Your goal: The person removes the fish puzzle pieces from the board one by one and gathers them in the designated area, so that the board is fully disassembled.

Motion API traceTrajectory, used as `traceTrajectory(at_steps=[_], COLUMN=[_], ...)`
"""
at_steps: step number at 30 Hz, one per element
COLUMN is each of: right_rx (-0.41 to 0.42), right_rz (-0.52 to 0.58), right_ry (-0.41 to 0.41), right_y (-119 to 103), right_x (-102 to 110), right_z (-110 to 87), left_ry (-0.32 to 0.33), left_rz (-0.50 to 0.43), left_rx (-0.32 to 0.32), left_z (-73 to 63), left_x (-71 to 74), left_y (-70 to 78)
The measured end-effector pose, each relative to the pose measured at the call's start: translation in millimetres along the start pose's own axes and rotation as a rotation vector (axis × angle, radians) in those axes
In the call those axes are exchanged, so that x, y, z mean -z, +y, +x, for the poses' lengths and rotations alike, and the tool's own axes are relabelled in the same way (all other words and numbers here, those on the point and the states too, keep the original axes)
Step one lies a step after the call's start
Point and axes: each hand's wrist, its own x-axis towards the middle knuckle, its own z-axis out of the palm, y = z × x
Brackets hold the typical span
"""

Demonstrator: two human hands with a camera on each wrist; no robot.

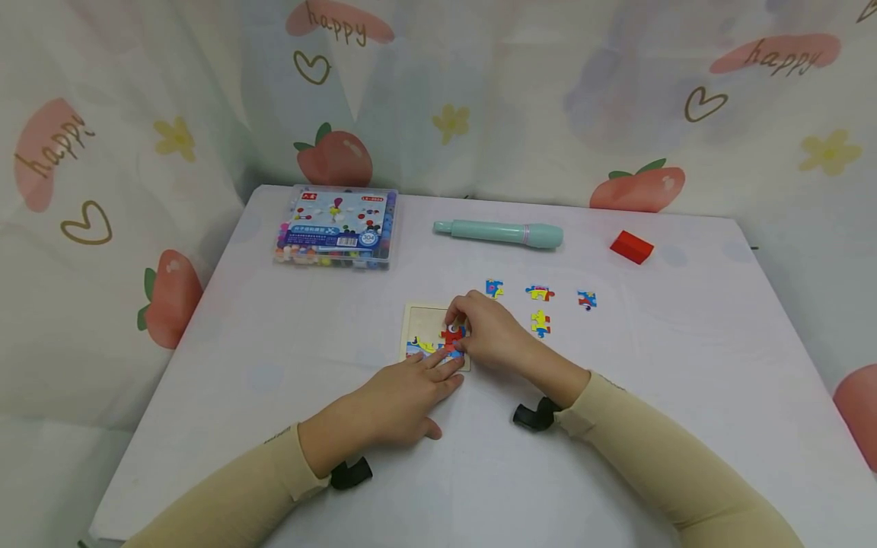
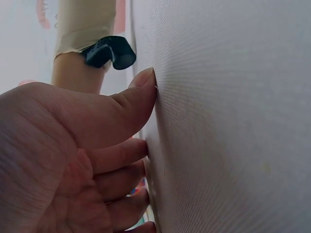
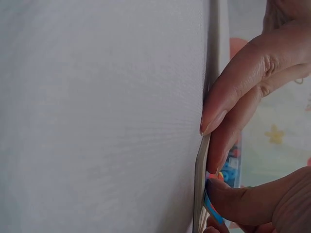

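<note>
A small wooden puzzle board (image 1: 408,320) lies on the table, with colourful pieces in its lower part. My left hand (image 1: 404,399) rests with its fingers extended over the board's lower edge, thumb on the tabletop. At the board's right side my right hand (image 1: 489,335) pinches a red puzzle piece (image 1: 451,339) between thumb and fingers. From the right wrist view, the blue edge (image 3: 212,208) of a piece stands tilted against the board beside the thumb. Several loose puzzle pieces (image 1: 540,323) lie to the right of the board. The left wrist view mostly hides the board behind fingers.
A clear plastic box of coloured beads (image 1: 336,228) stands at the back left. Right of it lie a mint-green pen-shaped object (image 1: 503,233) and a red block (image 1: 632,247). Black wrist mounts (image 1: 534,415) sit near both sleeves. Patterned curtains surround the white table (image 1: 651,426).
</note>
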Motion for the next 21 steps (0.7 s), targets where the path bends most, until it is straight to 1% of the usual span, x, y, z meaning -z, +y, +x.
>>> traceTrajectory(at_steps=[7,12,16,21], right_rx=[0.037,0.045,0.058,0.071], right_rz=[0.016,0.045,0.030,0.027], right_ry=[0.013,0.024,0.032,0.047], right_y=[-0.5,0.8,1.9,1.9], right_x=[1.1,-0.3,-0.9,0.7], right_z=[-1.3,-1.3,-1.1,-2.1], left_ry=[0.006,0.002,0.005,-0.007], left_rz=[0.007,0.019,0.029,0.022], left_rx=[-0.003,0.001,0.001,0.010], left_z=[0.2,1.3,1.8,2.3], left_x=[-0.4,-1.5,-2.3,-2.0], left_y=[0.1,-0.1,-0.3,0.6])
